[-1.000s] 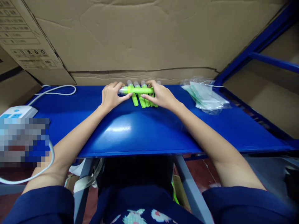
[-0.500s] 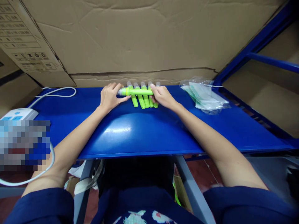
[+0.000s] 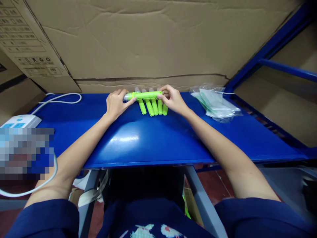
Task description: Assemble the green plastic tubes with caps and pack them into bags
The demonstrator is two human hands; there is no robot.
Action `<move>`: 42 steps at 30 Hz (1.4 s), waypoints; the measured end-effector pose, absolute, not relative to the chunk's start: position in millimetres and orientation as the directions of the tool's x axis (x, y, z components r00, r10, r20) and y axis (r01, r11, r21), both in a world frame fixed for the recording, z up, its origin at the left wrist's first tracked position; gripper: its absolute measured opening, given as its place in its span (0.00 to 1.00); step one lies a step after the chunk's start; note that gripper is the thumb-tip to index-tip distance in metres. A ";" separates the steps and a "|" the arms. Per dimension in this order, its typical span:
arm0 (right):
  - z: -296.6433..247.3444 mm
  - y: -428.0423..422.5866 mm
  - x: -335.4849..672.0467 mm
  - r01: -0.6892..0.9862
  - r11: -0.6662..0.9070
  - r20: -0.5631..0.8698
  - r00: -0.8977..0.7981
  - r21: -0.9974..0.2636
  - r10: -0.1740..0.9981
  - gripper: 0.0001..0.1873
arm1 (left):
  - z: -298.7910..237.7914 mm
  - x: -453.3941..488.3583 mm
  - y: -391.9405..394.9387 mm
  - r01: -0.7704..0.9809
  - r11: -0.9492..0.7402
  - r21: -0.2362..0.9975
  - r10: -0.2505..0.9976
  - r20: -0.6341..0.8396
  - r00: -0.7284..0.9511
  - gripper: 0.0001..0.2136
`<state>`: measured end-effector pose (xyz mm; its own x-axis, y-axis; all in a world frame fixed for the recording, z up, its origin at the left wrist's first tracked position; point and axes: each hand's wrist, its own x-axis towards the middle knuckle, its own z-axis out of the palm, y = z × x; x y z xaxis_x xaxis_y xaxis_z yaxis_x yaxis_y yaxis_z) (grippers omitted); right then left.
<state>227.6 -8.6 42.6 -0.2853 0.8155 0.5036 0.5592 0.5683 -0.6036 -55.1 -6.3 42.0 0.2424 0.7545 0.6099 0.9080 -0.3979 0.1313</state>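
Observation:
A lime-green tube with a clear end and a yellow ring lies sideways between my hands. My left hand is closed around its clear left end, thumb along the green body. The green right end is pinched between the thumb and fingers of my right hand. Under and behind it, several similar green tubes lie side by side on the blue table, their clear ends toward the cardboard. The held tube crosses over them and hides their middles. Whether it touches them I cannot tell.
Clear plastic bags with white and green sheets lie to the right. A white power strip and a white cable are on the left. Cardboard stands behind the table, and a blue metal frame rises at the right.
My right hand has shifted its grip from wrapping the tube's right end to a looser fingertip pinch, uncovering more of that end. The tube has turned slightly; my left hand stays at the clear end.

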 end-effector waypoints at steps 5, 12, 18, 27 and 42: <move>51.9 -18.7 229.0 0.623 0.530 0.489 -0.258 -0.575 0.834 0.34 | 39.6 -54.6 -6.3 0.896 -0.438 0.075 0.717 0.630 0.298 0.30; 54.4 -19.7 227.7 0.600 0.453 0.363 -0.275 -0.659 0.891 0.38 | 36.8 -57.8 -2.9 0.888 -0.458 0.038 0.691 0.643 0.330 0.28; 44.7 -11.1 227.1 0.525 0.331 0.250 -0.221 -0.784 0.943 0.33 | 41.1 -51.0 -9.3 0.908 -0.418 0.035 0.742 0.589 0.319 0.26; 37.7 -7.3 225.1 0.680 0.634 0.537 -0.402 -0.368 0.742 0.21 | 48.9 -54.3 -10.7 0.948 -0.292 0.129 0.859 0.472 0.200 0.28; 46.9 -23.9 220.8 0.757 0.612 0.443 -0.479 -0.229 0.758 0.15 | 46.7 -56.9 -7.5 0.940 -0.319 0.119 0.882 0.401 0.248 0.30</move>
<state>220.8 -23.9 46.9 -0.4785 0.7581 0.4431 0.7569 0.6119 -0.2295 -56.9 -7.5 46.7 0.2478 0.8819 0.4011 0.9404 -0.3186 0.1193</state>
